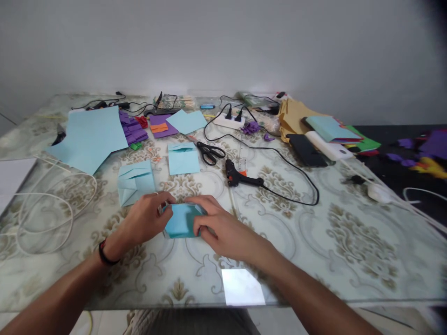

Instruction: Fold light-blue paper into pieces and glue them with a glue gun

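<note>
A small light-blue folded paper [182,220] lies on the patterned table in front of me, held from both sides. My left hand [153,215] pinches its left edge between thumb and fingers. On the opposite edge, my right hand [214,224] grips with the fingers curled round the side and back. Just beyond my left hand sits a folded blue paper piece [136,180] with raised flaps. Another folded blue square [183,158] lies farther back, beside black-handled scissors [210,152]. A black glue gun [240,177] rests to the right of these.
A large blue sheet [96,137] and a looped white cable [71,218] are at left. The glue gun's black cord curves towards a white power strip [228,121]. At the back right are a phone [307,150], a brown envelope [296,116] and coloured papers [331,128].
</note>
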Tool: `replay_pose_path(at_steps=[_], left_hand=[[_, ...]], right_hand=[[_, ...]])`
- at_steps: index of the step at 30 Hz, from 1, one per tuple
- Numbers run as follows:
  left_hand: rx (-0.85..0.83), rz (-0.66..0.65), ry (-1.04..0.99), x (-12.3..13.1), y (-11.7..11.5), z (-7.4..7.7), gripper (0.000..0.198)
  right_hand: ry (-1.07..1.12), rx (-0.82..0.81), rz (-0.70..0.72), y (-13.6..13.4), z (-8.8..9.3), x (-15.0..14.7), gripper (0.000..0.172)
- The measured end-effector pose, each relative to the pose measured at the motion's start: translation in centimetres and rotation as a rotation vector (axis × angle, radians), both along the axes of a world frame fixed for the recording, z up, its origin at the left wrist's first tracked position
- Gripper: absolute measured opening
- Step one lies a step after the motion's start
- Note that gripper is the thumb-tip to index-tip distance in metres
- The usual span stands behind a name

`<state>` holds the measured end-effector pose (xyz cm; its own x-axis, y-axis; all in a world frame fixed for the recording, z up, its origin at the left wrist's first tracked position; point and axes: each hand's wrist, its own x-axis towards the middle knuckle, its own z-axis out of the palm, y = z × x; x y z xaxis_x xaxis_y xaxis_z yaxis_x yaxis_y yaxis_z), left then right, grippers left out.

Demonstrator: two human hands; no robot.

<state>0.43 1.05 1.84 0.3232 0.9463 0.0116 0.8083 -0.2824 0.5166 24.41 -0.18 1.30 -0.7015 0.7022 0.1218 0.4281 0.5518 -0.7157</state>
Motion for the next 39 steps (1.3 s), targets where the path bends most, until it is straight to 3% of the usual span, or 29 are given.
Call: replay_pose_path(at_steps=[3,5,8,13,17,23,30,39], left_hand=[[-0.023,0.01,-0.032,0.1,0.2,-0.2,0.022],[-0.041,0.016,-0.065,-0.1,0.3,-0.4,0.022],[0.031,-0.01,-0.114,-0.4,0.3,-0.6,0.02],[0.188,-0.301,-0.165,-0.9,-0.1,-0.6,0.022],[0.235,-0.422,-0.025,-0.7,-0.6,-1.0,0.046],[0.176,-0.422,-0.018,-0.6,-0.5,-1.4,0.009],[0.045,-0.397,-0.067,-1.6,0.4,-1.4,0.01],[0.142,-0.244,-0.063,-1.8,0.5,-1.7,0.02]], right_hand=[[-0.001,0.0,-0.001,0.1,-0.2,0.2,0.02],[-0.005,-0.007,0.008,0.3,-0.5,0.3,0.004],[-0.032,0.001,0.012,0.7,-1.1,0.4,0.026],[-0.033,0.056,-0.057,1.5,-1.9,0.5,0.024],[-0.018,0.035,-0.103,1.8,-2.0,0.7,0.018],[0.018,-0.041,-0.075,2.3,-1.5,1.1,0.01],[0.053,-0.115,-0.057,2.9,-1.9,1.6,0.011],[0.02,0.013,-0.138,3.6,-2.3,2.2,0.01]])
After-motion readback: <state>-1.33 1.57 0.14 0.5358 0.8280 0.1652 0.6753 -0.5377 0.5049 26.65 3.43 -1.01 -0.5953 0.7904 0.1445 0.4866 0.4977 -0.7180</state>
